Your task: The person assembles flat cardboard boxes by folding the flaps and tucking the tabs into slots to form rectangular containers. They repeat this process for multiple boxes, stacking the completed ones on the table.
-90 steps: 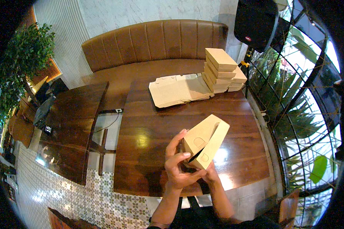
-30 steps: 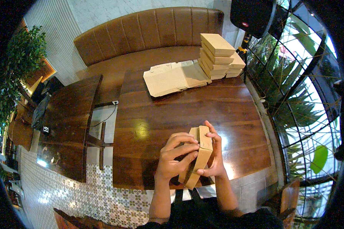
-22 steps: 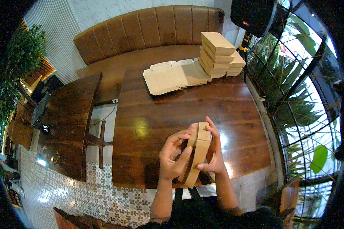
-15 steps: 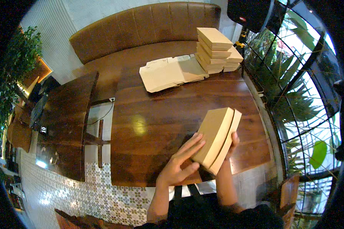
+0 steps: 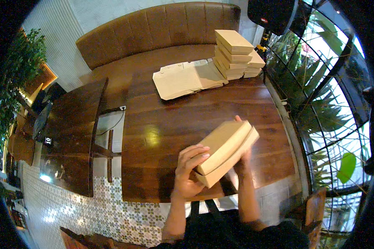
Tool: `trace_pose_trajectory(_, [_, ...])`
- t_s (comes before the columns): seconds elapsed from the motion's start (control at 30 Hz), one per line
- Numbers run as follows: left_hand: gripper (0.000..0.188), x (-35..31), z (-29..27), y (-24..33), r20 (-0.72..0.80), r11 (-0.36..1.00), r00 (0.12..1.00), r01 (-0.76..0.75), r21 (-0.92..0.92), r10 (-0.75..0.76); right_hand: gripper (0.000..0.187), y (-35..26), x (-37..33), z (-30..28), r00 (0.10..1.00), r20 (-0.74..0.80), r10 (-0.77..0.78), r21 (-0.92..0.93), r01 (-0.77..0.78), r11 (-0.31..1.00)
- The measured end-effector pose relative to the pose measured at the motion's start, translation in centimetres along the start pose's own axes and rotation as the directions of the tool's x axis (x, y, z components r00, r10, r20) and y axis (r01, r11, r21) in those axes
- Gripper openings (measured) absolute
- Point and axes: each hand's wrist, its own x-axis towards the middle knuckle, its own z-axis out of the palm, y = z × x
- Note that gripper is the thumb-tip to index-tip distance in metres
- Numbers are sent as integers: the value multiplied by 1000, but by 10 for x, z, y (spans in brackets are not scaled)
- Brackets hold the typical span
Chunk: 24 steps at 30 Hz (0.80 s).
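A tan cardboard box (image 5: 226, 145), folded up with its lid nearly closed, is held tilted above the near right part of the table. A thin gap runs between lid and base along the side facing me. My left hand (image 5: 190, 170) grips its left end, fingers over the top and thumb underneath. My right hand (image 5: 243, 153) supports it from the right and behind; its fingertips show past the far edge and the rest is partly hidden by the box. Farther off lies an unfolded flat cardboard box (image 5: 183, 79) with cut flaps.
Stacked folded cardboard boxes (image 5: 233, 43) stand at the table's far right corner, beside the flat one. The dark wooden table (image 5: 153, 166) has a brown padded bench (image 5: 153, 31) behind it. A metal grille window (image 5: 320, 103) with plants borders the right side. Another table (image 5: 70, 137) stands left.
The box has turned clockwise and lies flatter, its left end shifted left. My left hand has moved with it, fingers curling more over the end; my right fingertips now show at its far edge.
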Motion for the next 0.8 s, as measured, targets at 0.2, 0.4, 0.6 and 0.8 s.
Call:
trace_pose_trajectory(0.2, [63, 5, -35, 0, 51, 974, 999, 24, -224, -13, 74, -34, 14, -27, 841, 451, -299, 25, 323, 946])
trace_pose_trajectory(0.4, [81, 5, -25, 2, -82, 987, 992, -102, -122, 92, 59, -24, 10, -19, 835, 423, -353, 111, 339, 934])
trace_pose_trajectory(0.6, [66, 5, -13, 8, -223, 956, 950, 162, -246, -218, 76, -21, 6, -10, 886, 344, -312, -108, 367, 924])
trace_pose_trajectory(0.8, [42, 0, 1, -14, -379, 963, 892, 180, -203, -246, 85, -28, -8, 8, 942, 284, -179, -206, 243, 948])
